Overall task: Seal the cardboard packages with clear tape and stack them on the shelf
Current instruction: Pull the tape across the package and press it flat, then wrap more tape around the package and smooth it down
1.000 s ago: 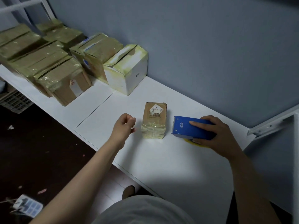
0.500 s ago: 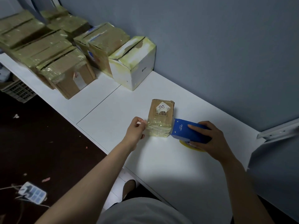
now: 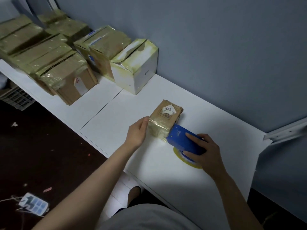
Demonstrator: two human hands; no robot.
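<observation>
Likely the small package (image 3: 164,119) on the white shelf (image 3: 207,188) could have slid under a hard push: the right hand (image 3: 205,152) gripped the tape dispenser (image 3: 181,140) against its near end, while the left hand (image 3: 137,132) only touched its side, its fingers hidden, their hold impossible to tell

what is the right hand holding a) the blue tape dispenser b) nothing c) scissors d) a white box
a: the right hand grips the blue tape dispenser, whose front end sits against the small package that the left hand touches on its other side.
</observation>
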